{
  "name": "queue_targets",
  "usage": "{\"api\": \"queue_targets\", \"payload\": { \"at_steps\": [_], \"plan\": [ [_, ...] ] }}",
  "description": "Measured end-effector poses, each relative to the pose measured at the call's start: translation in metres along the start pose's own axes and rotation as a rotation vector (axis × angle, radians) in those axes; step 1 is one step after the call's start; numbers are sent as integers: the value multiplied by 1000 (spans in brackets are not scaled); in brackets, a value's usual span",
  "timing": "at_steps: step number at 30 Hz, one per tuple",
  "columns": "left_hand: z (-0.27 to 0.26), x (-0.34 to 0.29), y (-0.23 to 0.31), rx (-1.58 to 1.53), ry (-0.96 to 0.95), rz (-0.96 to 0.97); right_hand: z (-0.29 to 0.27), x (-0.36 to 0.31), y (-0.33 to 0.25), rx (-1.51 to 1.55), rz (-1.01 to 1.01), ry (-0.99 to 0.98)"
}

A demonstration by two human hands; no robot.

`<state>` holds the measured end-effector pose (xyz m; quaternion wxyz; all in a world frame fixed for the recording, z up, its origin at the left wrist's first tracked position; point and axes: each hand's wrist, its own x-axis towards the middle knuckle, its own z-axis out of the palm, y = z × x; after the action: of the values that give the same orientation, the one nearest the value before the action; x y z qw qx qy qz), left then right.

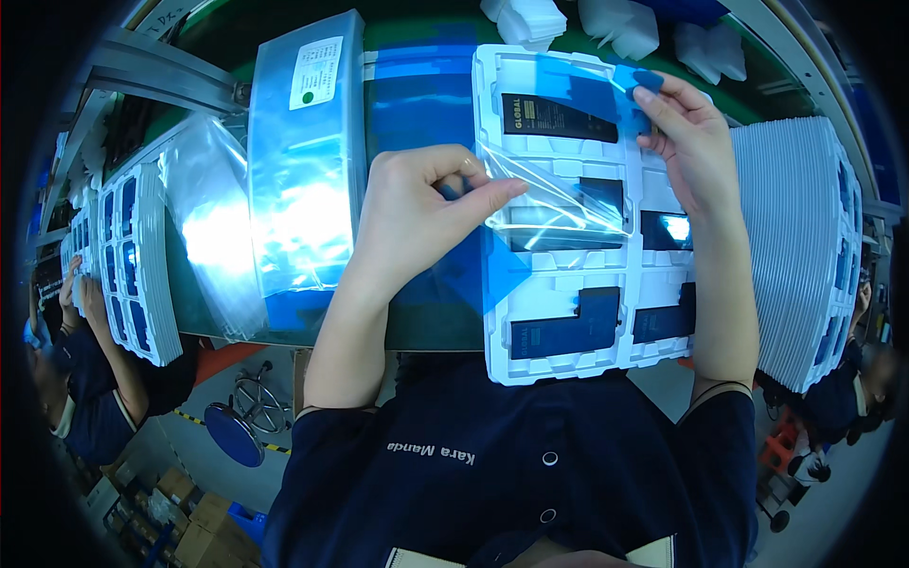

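A white moulded tray (559, 371) with black flat batteries (561, 116) in its compartments lies in front of me, its near edge by my body. My left hand (412, 204) pinches a crumpled sheet of clear film (559, 213) over the tray's left side; the film stretches across the middle compartments. At the tray's far right corner, my right hand (699, 142) closes thumb and fingers on a blue-tinted part of film. Blue covers some fingertips on both hands. Below my left hand, a blue film corner (505, 275) shows at the tray's left edge.
Left of the tray stands a thick stack of clear plastic sheets (308, 189), with loose clear bags (213, 227) beside it. Tall stacks of white trays rise at right (791, 246) and far left (142, 265). White foam pieces (620, 26) lie at the back. People work on both sides.
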<state>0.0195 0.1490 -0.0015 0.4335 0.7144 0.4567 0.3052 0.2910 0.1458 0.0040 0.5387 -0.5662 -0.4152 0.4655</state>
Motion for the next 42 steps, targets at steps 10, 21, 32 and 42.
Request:
{"api": "queue_targets", "payload": {
  "at_steps": [10, 21, 32, 42],
  "plan": [
    [-3, 10, -16, 69, -119, 300, 7, 7, 19, -169, -78, -11],
    [3, 11, -17, 222, -124, 373, 9, 7, 18, -199, -67, 1],
    [9, 10, -15, 280, -148, 390, 13, 5, 24, -357, -137, 56],
    [3, 2, -11, -535, -103, 134, 18, -22, 4, -121, -107, -282]
  ]
}}
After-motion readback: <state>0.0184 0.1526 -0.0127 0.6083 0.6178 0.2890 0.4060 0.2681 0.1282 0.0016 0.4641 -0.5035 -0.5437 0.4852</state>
